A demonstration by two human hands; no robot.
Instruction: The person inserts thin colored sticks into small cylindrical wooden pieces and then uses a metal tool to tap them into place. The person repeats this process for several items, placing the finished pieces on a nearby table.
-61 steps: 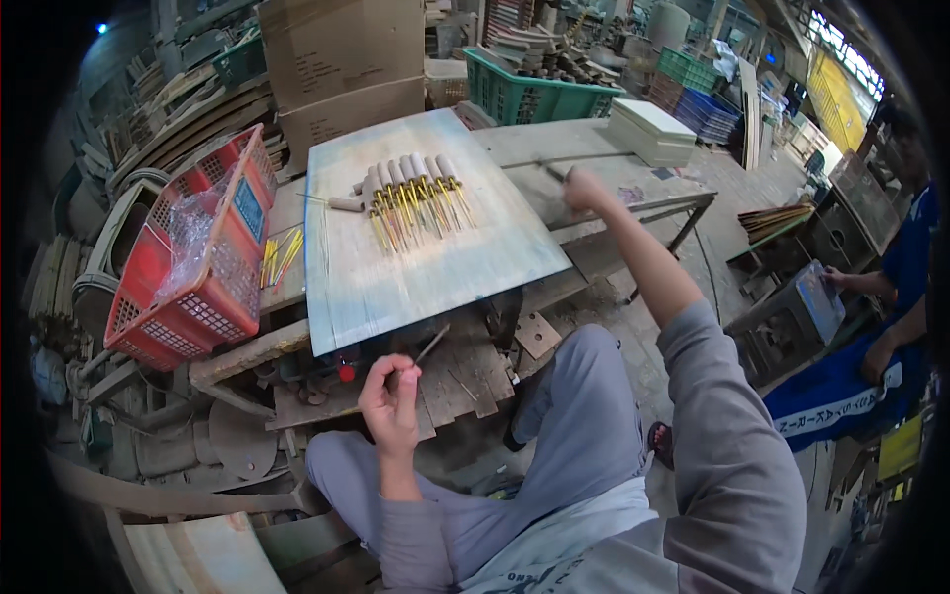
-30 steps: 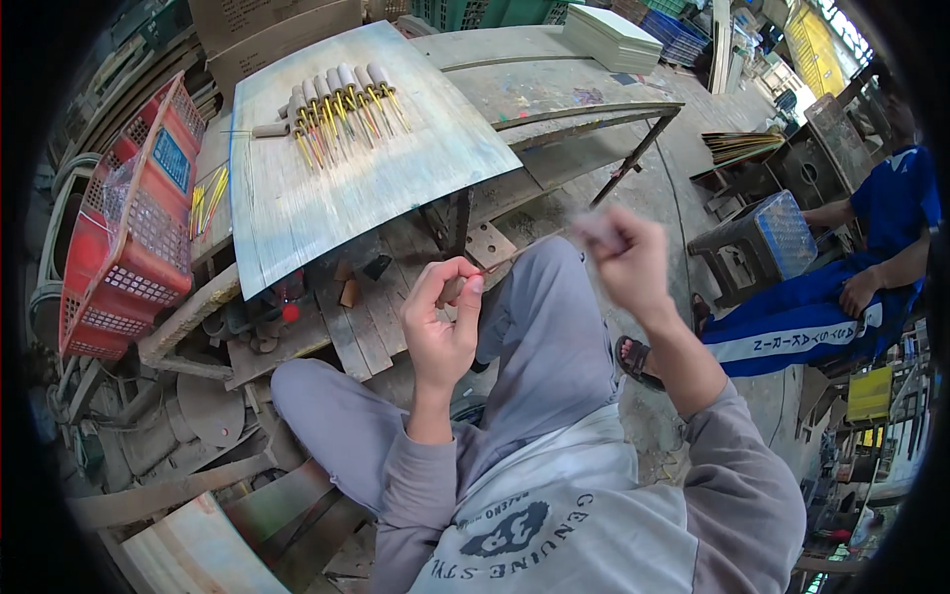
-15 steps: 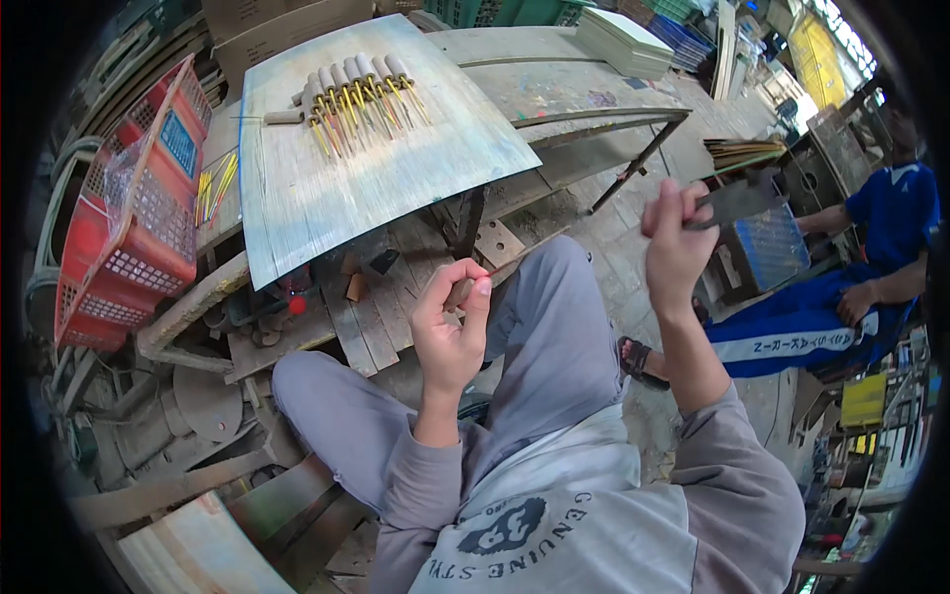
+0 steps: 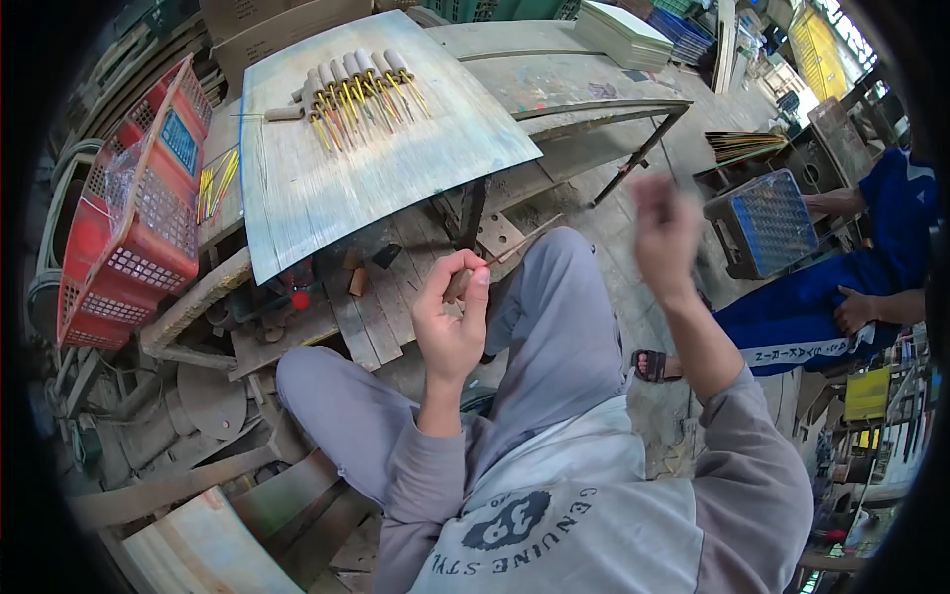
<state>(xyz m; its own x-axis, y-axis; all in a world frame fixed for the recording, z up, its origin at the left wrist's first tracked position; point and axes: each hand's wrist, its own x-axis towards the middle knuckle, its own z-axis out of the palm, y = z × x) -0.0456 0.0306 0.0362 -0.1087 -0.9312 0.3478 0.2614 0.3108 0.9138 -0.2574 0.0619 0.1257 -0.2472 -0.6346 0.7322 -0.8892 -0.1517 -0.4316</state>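
My left hand [image 4: 450,322] is raised over my lap, its thumb and index finger curled together in a pinch. Between them is something small and brownish that I cannot make out. On the right, my right hand [image 4: 668,233] is lifted and smeared by motion. A flat dark blade-like tool shows in that fist half a second ago; now it is only a faint blur. Ahead lies a pale board [image 4: 396,183] bearing a row of thin sticks with whitish cylindrical ends and yellow parts [image 4: 361,94]. One more whitish cylinder [image 4: 285,115] lies crosswise at their left.
A red plastic crate [image 4: 134,213] stands at the left, beside thin yellow sticks [image 4: 226,183]. A wooden bench [image 4: 554,84] extends behind the board, with stacked pale sheets [image 4: 623,35]. At the right sits a person in blue [image 4: 821,307] near a blue-topped crate [image 4: 774,223].
My right hand has shifted slightly and blurred, and the dark blade no longer shows clearly. My left hand keeps its pinch almost in place. The person at the right sits slightly lower in view.
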